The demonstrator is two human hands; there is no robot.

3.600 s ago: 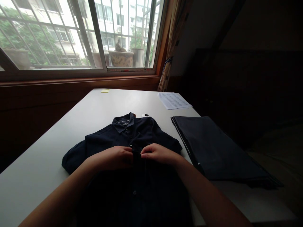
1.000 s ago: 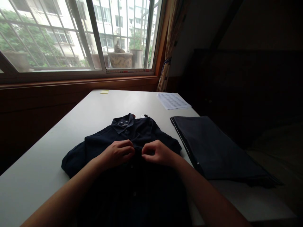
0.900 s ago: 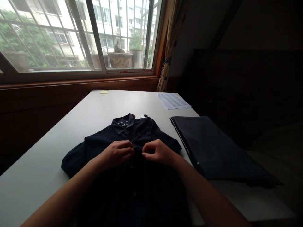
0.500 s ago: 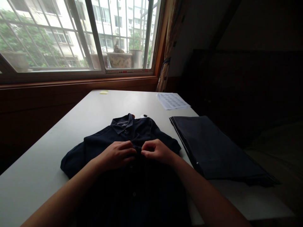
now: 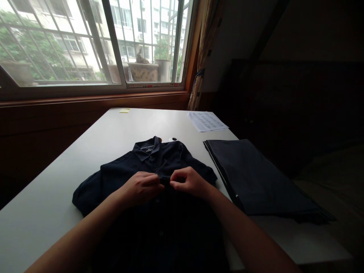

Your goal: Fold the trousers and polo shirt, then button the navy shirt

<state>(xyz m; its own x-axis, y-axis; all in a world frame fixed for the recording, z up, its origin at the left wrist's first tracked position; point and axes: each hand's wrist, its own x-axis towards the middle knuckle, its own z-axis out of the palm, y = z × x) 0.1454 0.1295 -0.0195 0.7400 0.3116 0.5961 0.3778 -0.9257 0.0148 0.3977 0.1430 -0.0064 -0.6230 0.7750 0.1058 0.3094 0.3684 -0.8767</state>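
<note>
A dark navy collared shirt (image 5: 116, 172) lies front side up on the white table (image 5: 85, 146), its collar toward the window. Small buttons show down its front placket. My left hand (image 5: 143, 186) is closed, pinching the placket cloth at chest height. Just to its right, my right hand (image 5: 189, 182) pinches the same stretch of cloth between thumb and forefinger. A small gap of dark fabric separates the two hands. Whether a button sits between the fingertips is too dark to make out.
Dark folded cloth (image 5: 256, 178) lies in a flat stack at the table's right edge. Printed sheets (image 5: 207, 121) rest at the far right corner, and a yellow sticky note (image 5: 124, 110) at the far left. A round white-and-black item (image 5: 173, 139) peeks out beyond the shirt.
The fingers of my left hand have curled in tighter and shifted slightly at the placket. My right hand stays almost in place, and the shirt lies as before.
</note>
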